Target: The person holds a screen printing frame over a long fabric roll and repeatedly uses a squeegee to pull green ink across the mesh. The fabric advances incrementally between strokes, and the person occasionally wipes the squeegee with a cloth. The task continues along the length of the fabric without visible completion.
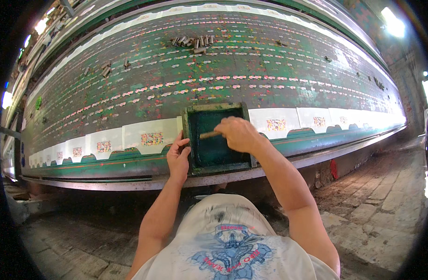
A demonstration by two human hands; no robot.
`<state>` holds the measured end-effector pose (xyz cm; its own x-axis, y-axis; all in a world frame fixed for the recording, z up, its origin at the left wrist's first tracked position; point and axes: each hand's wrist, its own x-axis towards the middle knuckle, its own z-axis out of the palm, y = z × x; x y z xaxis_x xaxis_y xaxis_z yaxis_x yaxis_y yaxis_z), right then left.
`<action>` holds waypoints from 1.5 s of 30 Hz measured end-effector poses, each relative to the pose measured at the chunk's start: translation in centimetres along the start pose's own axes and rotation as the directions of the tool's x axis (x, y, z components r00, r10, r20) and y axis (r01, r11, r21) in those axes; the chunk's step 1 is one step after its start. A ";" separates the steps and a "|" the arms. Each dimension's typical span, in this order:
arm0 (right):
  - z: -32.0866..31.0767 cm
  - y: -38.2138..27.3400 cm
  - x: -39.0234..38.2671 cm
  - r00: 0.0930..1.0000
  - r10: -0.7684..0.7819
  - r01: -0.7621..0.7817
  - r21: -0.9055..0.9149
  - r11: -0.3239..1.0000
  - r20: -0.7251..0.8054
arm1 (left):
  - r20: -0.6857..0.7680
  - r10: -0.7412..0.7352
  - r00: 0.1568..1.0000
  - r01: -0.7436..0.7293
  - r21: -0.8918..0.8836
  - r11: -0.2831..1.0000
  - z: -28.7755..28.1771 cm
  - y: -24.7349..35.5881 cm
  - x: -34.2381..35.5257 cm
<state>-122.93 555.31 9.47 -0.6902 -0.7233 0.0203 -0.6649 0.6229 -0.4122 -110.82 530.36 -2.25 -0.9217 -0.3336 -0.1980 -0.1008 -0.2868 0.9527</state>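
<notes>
"Head view on my monitor, far from the bench. What do you see at the middle?"

"I see a wooden strip, lying nearly crosswise above the dark green inside of a square frame. The frame sits at the near edge of the long table, right in front of the wearer."

"And the hands, from where I sit?"

"I have the right hand closed around the strip's right end, its knuckles up, over the right half of the frame. The left hand is at the frame's outer left side, thumb and fingers bent against the rim. I can't tell from here whether it clamps down or just rests. The two hands are apart."

"What's around the frame?"

"I count a row of white sheets on both sides, several with a small multicoloured printed panel. Past them, the green and grey tabletop carries lines of little coloured prints."

"Farther out?"

"I make out a cluster of small grey cylinders toward the far side. Below the table on my right, something red hangs above the paved floor. Nearest me is the wearer's pale shirt."
</notes>
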 end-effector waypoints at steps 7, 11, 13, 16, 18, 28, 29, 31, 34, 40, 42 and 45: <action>2.1 0.9 2.3 0.980 0.039 -0.058 -0.090 0.994 -0.193 | 0.065 -0.008 0.998 0.010 -0.022 1.000 -0.9 0.0 0.2; 2.9 -2.0 -0.7 0.987 -0.009 -0.006 -0.095 0.995 -0.160 | 0.061 -0.002 0.998 0.002 -0.004 1.000 -0.5 0.1 0.2; 3.6 -3.6 -2.7 0.984 -0.030 0.009 -0.117 0.993 -0.174 | 0.056 0.040 0.998 -0.042 0.030 0.999 -0.2 0.0 0.2; 3.8 -5.9 -5.2 0.990 -0.002 -0.014 -0.109 0.994 -0.138 | 0.063 0.097 0.993 -0.100 0.050 0.994 0.2 -0.2 0.2; 4.1 -7.0 -6.5 0.993 0.017 -0.028 -0.091 0.995 -0.118 | 0.067 0.141 0.988 -0.149 0.140 0.979 0.2 -0.5 0.1; 3.4 -7.5 -11.0 0.983 0.127 -0.103 0.177 0.979 -0.133 | 0.104 0.294 0.950 -0.305 0.506 0.807 0.4 -0.7 -0.4; 3.5 -6.8 -11.8 0.954 0.199 -0.161 0.177 0.971 -0.226 | 0.103 0.298 0.949 -0.309 0.500 0.809 0.5 -0.5 -0.4; 4.1 -5.3 -13.5 0.856 0.325 -0.269 0.191 0.944 -0.401 | 0.097 0.307 0.947 -0.314 0.487 0.815 0.9 0.3 -0.7; 4.4 -2.7 -16.5 0.716 0.595 -0.330 0.574 0.749 -0.365 | 0.119 0.346 0.931 -0.361 0.455 0.814 3.9 1.0 -1.4; 2.0 5.0 -23.1 0.658 0.638 -0.261 0.673 0.692 -0.401 | 0.142 0.394 0.908 -0.419 0.346 0.840 13.7 -3.1 -2.1; 0.9 7.6 -25.2 0.658 0.628 -0.273 0.646 0.713 -0.415 | 0.125 0.371 0.920 -0.391 0.343 0.854 17.0 -4.6 -2.5; -0.5 11.3 -28.1 0.664 0.617 -0.273 0.631 0.726 -0.423 | 0.112 0.325 0.939 -0.343 0.352 0.871 21.3 -5.8 -3.4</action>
<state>-111.21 582.79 4.76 -0.9890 0.0304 0.1444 -0.1142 0.4618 -0.8796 -115.12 552.27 -2.18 -0.9404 -0.3056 0.1495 0.0967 0.1810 0.9787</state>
